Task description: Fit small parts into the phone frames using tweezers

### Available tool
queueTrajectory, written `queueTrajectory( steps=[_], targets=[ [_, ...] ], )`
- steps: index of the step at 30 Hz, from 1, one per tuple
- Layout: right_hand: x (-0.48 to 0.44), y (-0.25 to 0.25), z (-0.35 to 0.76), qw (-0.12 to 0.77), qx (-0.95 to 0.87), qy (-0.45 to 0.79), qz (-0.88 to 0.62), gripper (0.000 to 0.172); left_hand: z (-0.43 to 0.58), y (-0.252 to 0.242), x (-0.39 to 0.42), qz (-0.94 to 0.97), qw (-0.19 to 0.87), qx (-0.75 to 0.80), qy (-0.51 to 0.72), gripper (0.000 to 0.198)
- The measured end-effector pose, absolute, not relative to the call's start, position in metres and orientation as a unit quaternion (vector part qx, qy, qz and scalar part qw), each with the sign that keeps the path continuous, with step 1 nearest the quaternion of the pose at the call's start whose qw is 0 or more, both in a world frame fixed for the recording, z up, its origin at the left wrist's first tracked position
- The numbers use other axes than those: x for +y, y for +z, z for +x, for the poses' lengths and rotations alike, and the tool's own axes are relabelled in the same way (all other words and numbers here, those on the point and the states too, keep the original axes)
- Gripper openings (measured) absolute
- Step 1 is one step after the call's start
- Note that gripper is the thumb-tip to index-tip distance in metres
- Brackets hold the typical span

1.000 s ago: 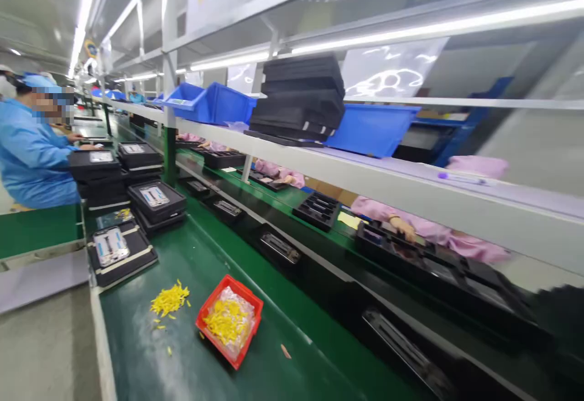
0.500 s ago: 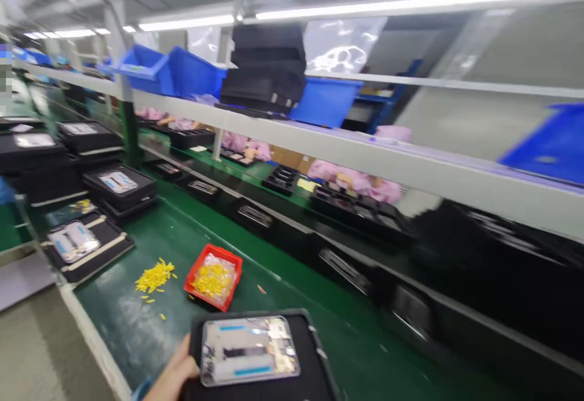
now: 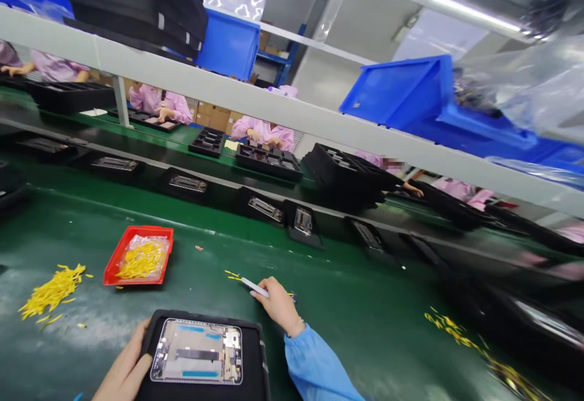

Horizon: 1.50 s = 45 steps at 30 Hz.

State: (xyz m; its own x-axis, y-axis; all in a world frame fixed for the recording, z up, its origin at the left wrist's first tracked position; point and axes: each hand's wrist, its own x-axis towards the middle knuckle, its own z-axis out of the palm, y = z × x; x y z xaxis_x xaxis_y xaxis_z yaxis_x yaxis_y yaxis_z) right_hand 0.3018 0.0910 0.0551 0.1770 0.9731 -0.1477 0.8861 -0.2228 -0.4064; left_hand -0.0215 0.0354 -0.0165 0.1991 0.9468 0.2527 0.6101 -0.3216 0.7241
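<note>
Right hand (image 3: 279, 305) has come into my view since the last frame | fingers pinch a white pen-like tool (image 3: 254, 287), tip beside yellow strips (image 3: 234, 278); contact I can't tell | left hand (image 3: 125, 367) grips the black tray (image 3: 256, 361), phone assembly (image 3: 191, 366) on top | both hands now occupied

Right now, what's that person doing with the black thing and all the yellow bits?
The person's left hand holds the edge of a black tray with a flat device lying on it. The right hand holds a white stick over the green table. Its tip is by two yellow strips; I can't tell if it touches them. More strips lie in the red bin and in a loose pile beside it.
</note>
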Motion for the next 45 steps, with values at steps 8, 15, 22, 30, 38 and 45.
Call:
queueTrajectory(
  steps=[8, 15, 22, 30, 38, 45],
  targets=[
    [0.086, 0.056, 0.309, 0.144, -0.616, 0.186, -0.752, 0.005, 0.003, 0.015, 0.049, 0.769, 0.108, 0.542, 0.322, 0.048],
    [0.084, 0.060, 0.299, 0.171, -0.621, 0.194, -0.740, 0.011, 0.020, 0.045, 0.075, 0.803, 0.137, 0.473, 0.335, 0.038],
    [0.084, 0.077, 0.268, 0.352, -0.593, 0.419, -0.591, 0.017, 0.063, 0.072, 0.105, 0.802, 0.290, 0.374, 0.365, 0.025],
    [0.091, 0.083, 0.229, 0.444, -0.482, 0.531, -0.537, 0.044, 0.064, 0.065, 0.116, 0.790, 0.251, 0.334, 0.450, 0.019],
    [0.100, 0.072, 0.213, 0.453, -0.494, 0.503, -0.546, 0.025, 0.045, 0.056, 0.130, 0.814, 0.147, 0.272, 0.492, 0.018],
    [0.089, 0.076, 0.200, 0.400, -0.606, 0.312, -0.612, 0.022, 0.045, 0.052, 0.130, 0.819, 0.103, 0.279, 0.491, 0.021]
  ],
)
